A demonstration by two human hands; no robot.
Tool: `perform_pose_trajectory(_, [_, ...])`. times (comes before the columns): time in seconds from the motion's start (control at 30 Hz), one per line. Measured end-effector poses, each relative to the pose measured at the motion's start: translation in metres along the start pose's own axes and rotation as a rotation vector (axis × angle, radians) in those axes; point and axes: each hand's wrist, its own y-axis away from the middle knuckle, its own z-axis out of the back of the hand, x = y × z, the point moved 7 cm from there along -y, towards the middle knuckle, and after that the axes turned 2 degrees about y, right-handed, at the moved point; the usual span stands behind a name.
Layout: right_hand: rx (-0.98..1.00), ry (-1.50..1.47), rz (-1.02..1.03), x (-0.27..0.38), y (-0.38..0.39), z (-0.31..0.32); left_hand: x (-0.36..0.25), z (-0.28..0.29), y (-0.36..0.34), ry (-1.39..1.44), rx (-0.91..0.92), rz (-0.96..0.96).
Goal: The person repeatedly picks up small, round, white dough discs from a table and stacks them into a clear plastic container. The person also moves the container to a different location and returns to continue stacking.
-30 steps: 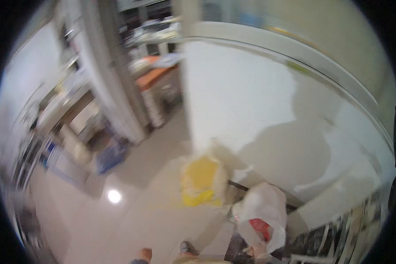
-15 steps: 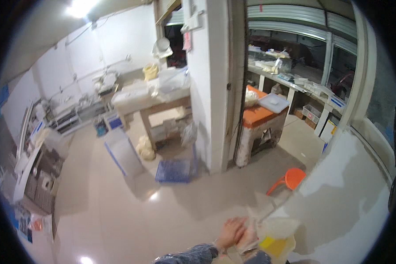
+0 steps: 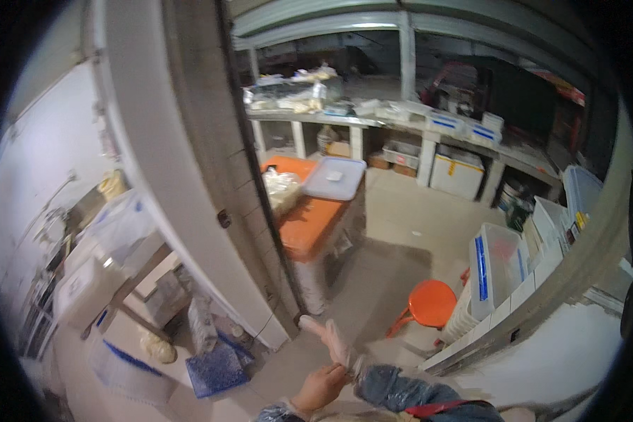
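My right hand (image 3: 333,342) reaches forward with its fingers stretched out, and a thin clear plastic glove seems to cover it. Beside its wrist, my left hand (image 3: 319,389) is closed, pinching the cuff of the plastic glove (image 3: 357,366). The left hand looks bare. Dark sleeves cover both forearms; a red strip lies across the right sleeve (image 3: 408,390). Motion blurs the glove's edge, so how far it reaches over the fingers is unclear.
A doorway post (image 3: 169,155) stands at left. Beyond it are an orange-topped chest (image 3: 309,228) with a lidded tray (image 3: 335,177), an orange stool (image 3: 432,304), clear bins (image 3: 498,271) and a long counter (image 3: 415,119). A blue crate (image 3: 216,368) lies on the floor at lower left.
My view has swung right, toward the doorway and the room behind it. The hands have shifted left in view, with the right fingers now stretched out. The yellow-and-white packet is no longer seen.
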Motion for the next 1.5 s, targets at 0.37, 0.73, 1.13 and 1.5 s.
perform_pose_trajectory(0.37, [-1.063, -0.042, 0.501, 0.120, -0.044, 0.349, 0.068, -0.105, -0.331, 0.353, 0.492, -0.704])
perform_pose_trajectory(0.73, [-1.028, -0.028, 0.179, 0.252, -0.216, 0.623, 0.347, -0.056, -0.670, 0.015, 0.287, 0.069])
perform_pose_trajectory(1.13, [-1.399, -0.597, -0.217, 0.208, -0.228, 1.060, 0.455, -0.045, -1.131, 0.155, -0.088, 0.207])
perform_pose_trajectory(1.5, [-1.157, -0.796, -0.241, 0.265, -0.568, 1.397, 0.639, -0.086, -1.470, 0.402, -0.028, 0.629])
